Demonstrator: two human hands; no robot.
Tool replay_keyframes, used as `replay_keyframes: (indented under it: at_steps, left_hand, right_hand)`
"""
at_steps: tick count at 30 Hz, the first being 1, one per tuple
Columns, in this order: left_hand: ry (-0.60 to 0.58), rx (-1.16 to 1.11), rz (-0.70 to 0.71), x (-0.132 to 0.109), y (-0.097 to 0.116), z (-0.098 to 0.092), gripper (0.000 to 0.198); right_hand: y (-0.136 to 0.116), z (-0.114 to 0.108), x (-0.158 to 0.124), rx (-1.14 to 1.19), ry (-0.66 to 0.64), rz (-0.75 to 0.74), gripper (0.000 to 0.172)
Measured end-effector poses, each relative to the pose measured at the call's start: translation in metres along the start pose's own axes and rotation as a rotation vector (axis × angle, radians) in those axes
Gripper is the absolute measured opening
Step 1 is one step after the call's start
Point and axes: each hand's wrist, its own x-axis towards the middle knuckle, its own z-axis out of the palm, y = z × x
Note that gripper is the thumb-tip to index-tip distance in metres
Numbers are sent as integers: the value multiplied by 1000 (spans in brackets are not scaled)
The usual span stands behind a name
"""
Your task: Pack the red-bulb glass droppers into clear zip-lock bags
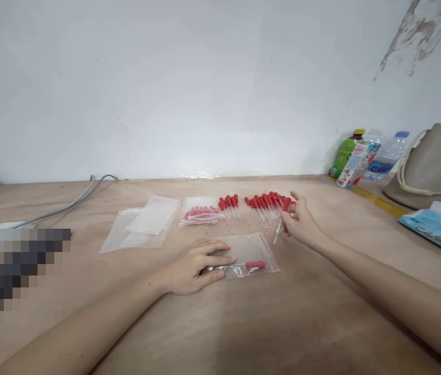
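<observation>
My left hand (pixel 199 265) lies with its fingers stretched over a clear zip bag (pixel 243 244), which is flat on the table. Inside that bag shows the red bulb of one dropper (pixel 255 265); its tube is partly under my fingers. To the right, my right hand (pixel 300 219) is closed on a glass dropper (pixel 278 232), its tip pointing down past the bag's right edge. Just beside that hand lies a row of red-bulbed droppers (pixel 265 205), and a smaller group of droppers (pixel 230 205) rests to its left.
Filled bags of droppers (pixel 200 216) are stacked behind my left hand, with flat clear bags (pixel 146 224) farther left. A grey cable (pixel 67 200) crosses the left side. Bottles (pixel 345 153), a grey bag (pixel 435 161) and a blue packet (pixel 439 229) stand or lie at the right.
</observation>
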Motion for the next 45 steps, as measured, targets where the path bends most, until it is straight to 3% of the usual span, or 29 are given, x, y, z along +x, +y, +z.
replay_keyframes:
  at_steps: [5,8,11,16,18,24,31,34,37,41,45]
  left_hand:
    - [-11,7,-7,0,0,0,36]
    - [-3,8,-25,-1,2,-1,40]
    - [14,4,-48,-2,2,-1,48]
    - [17,3,-52,-2,3,-2,50]
    - [13,3,-53,-1,3,-2,50]
    - [16,10,-41,0,5,-4,49]
    - [27,1,-37,1,4,-2,47]
    - [13,-12,-20,2,4,-3,45]
    - [7,-33,-7,3,4,-4,45]
    - [-7,-30,-11,3,4,-4,45]
    - [-6,-17,-8,3,4,-4,45]
  right_hand:
    - [6,7,-29,448,41,238,40]
    - [4,13,-39,626,-17,364,30]
    - [7,8,-44,703,-121,395,24]
    - [13,-9,-41,403,-505,297,27]
    - [11,-11,-40,257,-601,227,29]
    - [0,1,-45,131,-610,28,31]
    - [2,-10,-36,182,-782,166,33]
    - [1,-15,-19,99,-622,187,32]
    - [-5,-7,-1,-69,-365,19,21]
    - [-18,26,24,-430,-182,-148,12]
    - [-22,68,48,-562,-119,-115,28]
